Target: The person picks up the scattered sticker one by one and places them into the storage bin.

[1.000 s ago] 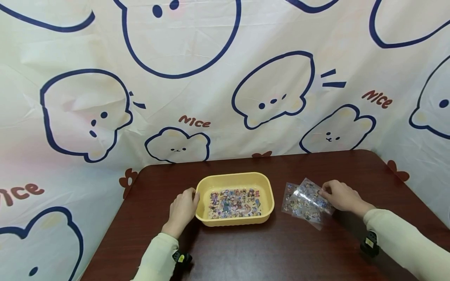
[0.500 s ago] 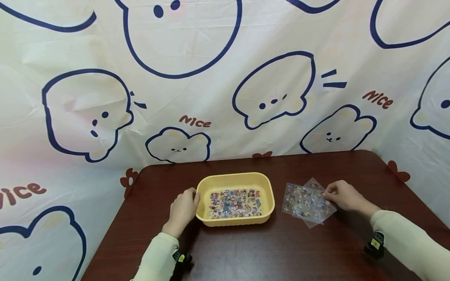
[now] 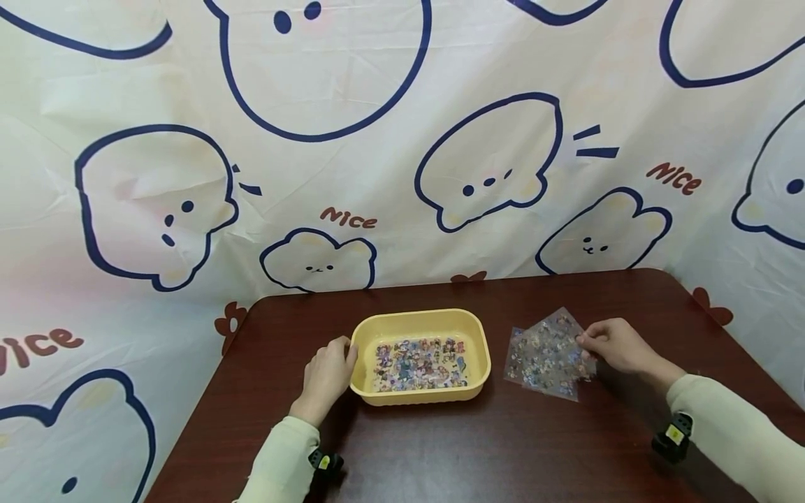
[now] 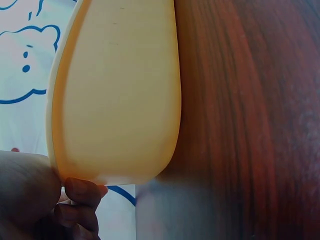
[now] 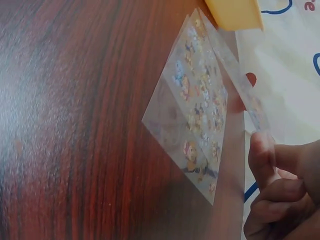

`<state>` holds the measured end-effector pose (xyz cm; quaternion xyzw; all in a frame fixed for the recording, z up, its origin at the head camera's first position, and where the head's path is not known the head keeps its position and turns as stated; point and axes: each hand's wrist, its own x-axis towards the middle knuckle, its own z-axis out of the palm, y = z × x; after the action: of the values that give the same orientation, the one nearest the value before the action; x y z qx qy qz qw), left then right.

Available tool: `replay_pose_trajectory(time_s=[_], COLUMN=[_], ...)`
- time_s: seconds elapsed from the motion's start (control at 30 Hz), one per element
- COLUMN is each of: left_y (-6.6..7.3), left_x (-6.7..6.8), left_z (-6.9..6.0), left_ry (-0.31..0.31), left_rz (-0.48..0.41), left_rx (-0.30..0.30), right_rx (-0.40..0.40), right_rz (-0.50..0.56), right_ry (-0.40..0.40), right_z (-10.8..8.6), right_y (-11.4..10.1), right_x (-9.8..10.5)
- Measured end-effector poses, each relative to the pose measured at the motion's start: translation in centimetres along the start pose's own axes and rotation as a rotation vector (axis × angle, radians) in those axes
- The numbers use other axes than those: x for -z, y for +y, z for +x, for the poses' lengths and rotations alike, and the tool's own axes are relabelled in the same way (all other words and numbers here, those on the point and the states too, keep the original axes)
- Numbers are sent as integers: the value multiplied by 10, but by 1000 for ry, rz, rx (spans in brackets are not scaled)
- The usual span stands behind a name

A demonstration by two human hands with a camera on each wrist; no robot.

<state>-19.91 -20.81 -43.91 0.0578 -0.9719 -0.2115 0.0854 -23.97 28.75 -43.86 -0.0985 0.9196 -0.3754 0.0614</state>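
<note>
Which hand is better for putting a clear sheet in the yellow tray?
Probably the right hand: it pinches a sheet just right of the tray. The left hand holds the tray's left end, farther from that sheet.

Yellow tray (image 4: 117, 100) partly beyond left-wrist view's top

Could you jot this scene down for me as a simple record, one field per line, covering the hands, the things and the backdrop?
Left hand: grips the end of the yellow tray
Right hand: pinches the lifted sheet by its edge
Tray contents: small colorful printed figures
Beside the tray: clear printed sheets lying under the lifted one; exact count unclear
Surface: dark reddish-brown table
Backdrop: pale cloth with blue cartoon outlines and the word "Nice"
Sleeves: pale, with a black device at each wrist
</note>
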Motion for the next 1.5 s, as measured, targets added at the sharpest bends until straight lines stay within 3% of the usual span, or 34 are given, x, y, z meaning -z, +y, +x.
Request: replay_pose_trajectory(time_s=[0.7, 1.2, 1.5], left_y=[-1, 0, 0], left_x=[-1, -1, 1], left_z=[1, 1, 1], left_ry=[-5, 1, -14], left_rz=[-4, 2, 10], left_rx=[-7, -3, -2], right_rx=[-92, -119, -88], right_rz=[159, 263, 295], right_ry=[57, -18, -36], right_z=[-7, -8, -8], right_y=[-22, -47, -56], right_x=[3, -10, -21])
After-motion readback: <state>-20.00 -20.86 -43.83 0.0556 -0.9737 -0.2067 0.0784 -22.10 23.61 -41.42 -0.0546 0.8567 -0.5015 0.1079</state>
